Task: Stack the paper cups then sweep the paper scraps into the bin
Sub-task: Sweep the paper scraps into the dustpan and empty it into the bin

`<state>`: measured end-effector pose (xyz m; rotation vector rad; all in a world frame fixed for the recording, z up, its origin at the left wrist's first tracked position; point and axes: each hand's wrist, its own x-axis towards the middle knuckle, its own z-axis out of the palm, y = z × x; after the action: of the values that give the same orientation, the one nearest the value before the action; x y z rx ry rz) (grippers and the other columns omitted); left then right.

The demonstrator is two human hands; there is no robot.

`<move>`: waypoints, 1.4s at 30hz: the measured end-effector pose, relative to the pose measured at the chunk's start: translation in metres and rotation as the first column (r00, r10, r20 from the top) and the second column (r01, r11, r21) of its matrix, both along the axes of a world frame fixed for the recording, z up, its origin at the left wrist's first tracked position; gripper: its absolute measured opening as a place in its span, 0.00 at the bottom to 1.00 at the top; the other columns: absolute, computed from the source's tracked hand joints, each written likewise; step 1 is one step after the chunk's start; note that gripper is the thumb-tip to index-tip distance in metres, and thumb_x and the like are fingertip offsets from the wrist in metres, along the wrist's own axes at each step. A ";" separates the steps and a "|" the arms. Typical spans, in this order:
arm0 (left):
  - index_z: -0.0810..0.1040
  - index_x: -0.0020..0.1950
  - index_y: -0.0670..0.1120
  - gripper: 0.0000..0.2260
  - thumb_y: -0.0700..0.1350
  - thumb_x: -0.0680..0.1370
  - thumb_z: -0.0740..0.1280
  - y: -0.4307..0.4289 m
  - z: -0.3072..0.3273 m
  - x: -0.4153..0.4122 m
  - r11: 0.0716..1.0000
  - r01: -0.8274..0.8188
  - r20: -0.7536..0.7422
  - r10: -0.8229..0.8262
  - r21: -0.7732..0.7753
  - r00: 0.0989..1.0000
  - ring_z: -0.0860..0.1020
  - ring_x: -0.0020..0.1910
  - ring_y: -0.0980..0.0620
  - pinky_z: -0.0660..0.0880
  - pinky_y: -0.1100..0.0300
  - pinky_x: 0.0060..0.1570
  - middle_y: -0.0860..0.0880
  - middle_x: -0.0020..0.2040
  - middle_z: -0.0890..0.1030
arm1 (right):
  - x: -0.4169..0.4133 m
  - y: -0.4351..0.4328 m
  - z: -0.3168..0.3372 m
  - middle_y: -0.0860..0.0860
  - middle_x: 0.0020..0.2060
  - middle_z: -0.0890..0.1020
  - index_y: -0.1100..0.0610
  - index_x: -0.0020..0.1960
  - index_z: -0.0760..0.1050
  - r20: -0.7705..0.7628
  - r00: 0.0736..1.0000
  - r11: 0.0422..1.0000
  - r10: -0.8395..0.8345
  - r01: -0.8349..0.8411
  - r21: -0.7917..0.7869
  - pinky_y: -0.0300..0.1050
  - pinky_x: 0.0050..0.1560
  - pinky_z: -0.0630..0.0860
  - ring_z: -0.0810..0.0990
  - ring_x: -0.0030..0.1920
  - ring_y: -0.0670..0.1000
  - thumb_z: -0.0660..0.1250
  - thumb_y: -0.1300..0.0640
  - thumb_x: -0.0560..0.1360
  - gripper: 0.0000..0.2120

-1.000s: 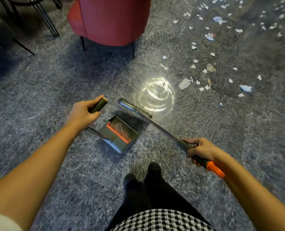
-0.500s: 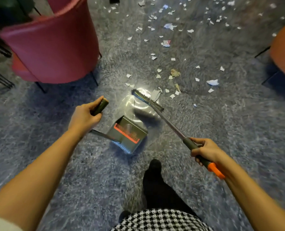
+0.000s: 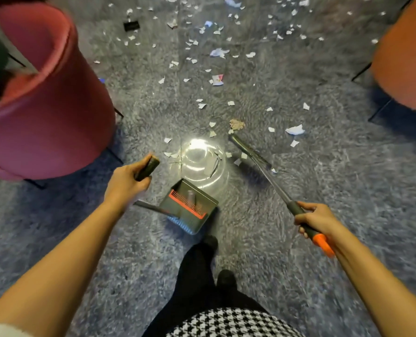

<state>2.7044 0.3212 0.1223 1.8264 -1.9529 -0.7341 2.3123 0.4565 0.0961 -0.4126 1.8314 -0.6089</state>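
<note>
Standing on a shaggy grey-blue carpet (image 3: pixel 323 166), a person in a black-and-white houndstooth skirt (image 3: pixel 226 322) and black shoes (image 3: pixel 225 279) has both arms stretched forward. The left hand (image 3: pixel 126 181) is curled tightly round the dark grip (image 3: pixel 148 167) of a long-handled dustpan (image 3: pixel 190 207), which hangs tilted just ahead of the forward shoe, an orange comb strip across its mouth. Whether it touches the carpet cannot be told. The right hand (image 3: pixel 316 220) is wrapped round the grey sleeve of a broom handle (image 3: pixel 275 186), just above its orange end (image 3: pixel 323 244). The shaft slants away to the left, and the narrow broom head (image 3: pixel 248 150) reaches the near edge of the litter, just beside a brown crumpled piece (image 3: pixel 237 124). Between dustpan and broom head a bright round glare (image 3: pixel 202 161) lies on the floor. Beyond it, paper scraps (image 3: pixel 294 129), mostly white, are scattered across the carpet all the way to the top edge. One scrap (image 3: pixel 218 79) carries pink print too blurred to read. A pink armchair (image 3: pixel 44 105) stands at the left and an orange chair (image 3: pixel 406 64) at the right, well apart. A small black object (image 3: pixel 131 26) lies among the far scraps.
</note>
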 end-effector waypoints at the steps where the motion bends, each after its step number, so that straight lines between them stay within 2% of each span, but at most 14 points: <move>1: 0.72 0.69 0.51 0.26 0.38 0.72 0.70 -0.012 -0.002 -0.002 1.000 0.005 0.001 -0.005 0.002 1.000 0.81 0.43 0.45 0.72 0.52 0.35 0.41 0.51 0.83 | -0.002 -0.009 0.000 0.60 0.30 0.76 0.62 0.67 0.69 0.004 1.000 1.000 -0.025 0.025 0.007 0.36 0.16 0.67 0.70 0.15 0.48 0.61 0.77 0.70 0.27; 3: 0.72 0.69 0.52 0.26 0.39 0.72 0.71 -0.035 -0.007 -0.006 1.000 0.026 0.031 -0.026 0.013 0.999 0.79 0.36 0.48 0.70 0.53 0.31 0.41 0.47 0.84 | -0.004 -0.028 -0.001 0.59 0.29 0.75 0.63 0.68 0.69 0.007 0.998 0.998 -0.067 0.067 0.006 0.35 0.16 0.67 0.70 0.15 0.47 0.60 0.77 0.71 0.27; 6: 0.72 0.69 0.53 0.26 0.38 0.72 0.71 -0.068 -0.017 -0.007 0.996 0.079 0.032 -0.080 0.035 0.996 0.81 0.40 0.46 0.69 0.53 0.32 0.41 0.46 0.84 | -0.001 -0.057 -0.004 0.59 0.31 0.75 0.63 0.67 0.70 0.016 0.992 0.992 -0.125 0.125 0.004 0.34 0.16 0.67 0.70 0.15 0.46 0.60 0.76 0.71 0.25; 9: 0.72 0.69 0.52 0.26 0.38 0.72 0.71 -0.101 -0.025 -0.011 0.989 0.131 0.041 -0.134 0.068 0.990 0.80 0.38 0.48 0.64 0.55 0.30 0.42 0.40 0.82 | 0.005 -0.095 -0.002 0.58 0.30 0.74 0.65 0.64 0.71 0.012 0.985 0.985 -0.173 0.173 0.002 0.33 0.16 0.66 0.69 0.15 0.45 0.59 0.75 0.72 0.22; 15: 0.72 0.69 0.50 0.26 0.37 0.72 0.71 -0.170 -0.037 -0.013 0.977 0.191 -0.030 -0.189 0.093 0.981 0.81 0.46 0.45 0.71 0.54 0.34 0.41 0.50 0.84 | 0.012 -0.171 -0.002 0.58 0.31 0.72 0.68 0.63 0.71 0.012 0.961 0.961 -0.276 0.276 0.021 0.33 0.15 0.65 0.68 0.14 0.45 0.58 0.76 0.72 0.20; 19: 0.71 0.70 0.51 0.26 0.38 0.73 0.71 -0.210 -0.039 -0.016 0.970 0.230 0.026 -0.232 0.076 0.972 0.81 0.39 0.44 0.64 0.54 0.30 0.42 0.38 0.82 | 0.014 -0.200 -0.002 0.57 0.30 0.71 0.69 0.61 0.72 -0.015 0.956 0.955 -0.292 0.292 0.043 0.31 0.15 0.64 0.67 0.13 0.45 0.57 0.76 0.72 0.19; 23: 0.71 0.70 0.51 0.27 0.38 0.72 0.72 -0.231 -0.041 -0.019 0.968 0.236 0.014 -0.238 0.087 0.971 0.82 0.45 0.44 0.66 0.57 0.34 0.41 0.46 0.84 | 0.017 -0.216 -0.002 0.57 0.29 0.71 0.69 0.61 0.72 -0.034 0.959 0.956 -0.283 0.284 0.068 0.30 0.14 0.62 0.66 0.12 0.45 0.57 0.76 0.72 0.19; 26: 0.71 0.70 0.52 0.27 0.38 0.72 0.72 -0.237 -0.043 -0.029 0.966 0.250 0.014 -0.251 0.063 0.968 0.82 0.46 0.45 0.69 0.56 0.36 0.41 0.46 0.84 | 0.019 -0.217 -0.005 0.58 0.30 0.72 0.69 0.62 0.71 -0.062 0.964 0.962 -0.258 0.262 0.072 0.31 0.15 0.63 0.67 0.13 0.45 0.58 0.76 0.71 0.20; 28: 0.71 0.70 0.54 0.27 0.39 0.72 0.71 -0.242 -0.043 -0.038 0.964 0.257 0.031 -0.260 0.072 0.965 0.82 0.45 0.43 0.74 0.52 0.37 0.41 0.45 0.84 | 0.019 -0.213 -0.007 0.58 0.29 0.73 0.65 0.63 0.72 -0.079 0.972 0.970 -0.220 0.226 0.085 0.32 0.15 0.65 0.68 0.13 0.45 0.60 0.76 0.71 0.21; 30: 0.71 0.70 0.55 0.27 0.40 0.72 0.70 -0.250 -0.043 -0.045 0.959 0.275 0.054 -0.280 0.072 0.959 0.81 0.42 0.42 0.76 0.49 0.38 0.40 0.42 0.83 | 0.019 -0.207 -0.010 0.57 0.26 0.73 0.62 0.65 0.71 -0.098 0.980 0.979 -0.170 0.180 0.097 0.34 0.15 0.65 0.68 0.14 0.46 0.61 0.75 0.71 0.24; 32: 0.71 0.70 0.53 0.27 0.39 0.72 0.70 -0.258 -0.042 -0.050 0.959 0.279 0.052 -0.282 0.053 0.958 0.81 0.42 0.42 0.75 0.51 0.38 0.40 0.41 0.83 | 0.022 -0.203 -0.013 0.56 0.22 0.72 0.60 0.66 0.71 -0.121 0.986 0.986 -0.113 0.126 0.112 0.34 0.16 0.65 0.68 0.13 0.47 0.62 0.76 0.70 0.26; 36: 0.71 0.69 0.54 0.27 0.38 0.72 0.70 -0.262 -0.041 -0.054 0.962 0.262 0.039 -0.266 0.074 0.963 0.81 0.43 0.44 0.72 0.55 0.38 0.44 0.40 0.81 | 0.029 -0.199 -0.019 0.57 0.25 0.73 0.56 0.70 0.68 -0.129 0.992 0.988 0.007 0.014 0.157 0.37 0.17 0.66 0.68 0.15 0.49 0.63 0.74 0.70 0.31; 39: 0.71 0.69 0.55 0.27 0.39 0.72 0.70 -0.264 -0.040 -0.056 0.963 0.258 0.035 -0.262 0.079 0.965 0.81 0.43 0.42 0.73 0.52 0.36 0.41 0.42 0.83 | 0.035 -0.201 -0.021 0.56 0.26 0.72 0.55 0.69 0.69 -0.122 0.989 0.981 0.087 -0.063 0.185 0.38 0.20 0.66 0.68 0.18 0.51 0.63 0.74 0.71 0.29; 42: 0.72 0.69 0.56 0.26 0.39 0.72 0.69 -0.267 -0.039 -0.060 0.967 0.243 0.039 -0.246 0.079 0.968 0.81 0.43 0.41 0.76 0.48 0.37 0.40 0.47 0.83 | 0.043 -0.200 -0.024 0.56 0.27 0.72 0.57 0.69 0.68 -0.083 0.988 0.968 0.127 -0.106 0.227 0.36 0.18 0.65 0.67 0.18 0.50 0.62 0.74 0.71 0.28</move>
<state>2.6449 0.0537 0.0837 1.6752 -2.2382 -0.8545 2.3557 0.2568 0.0720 -0.4019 1.9279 -0.3034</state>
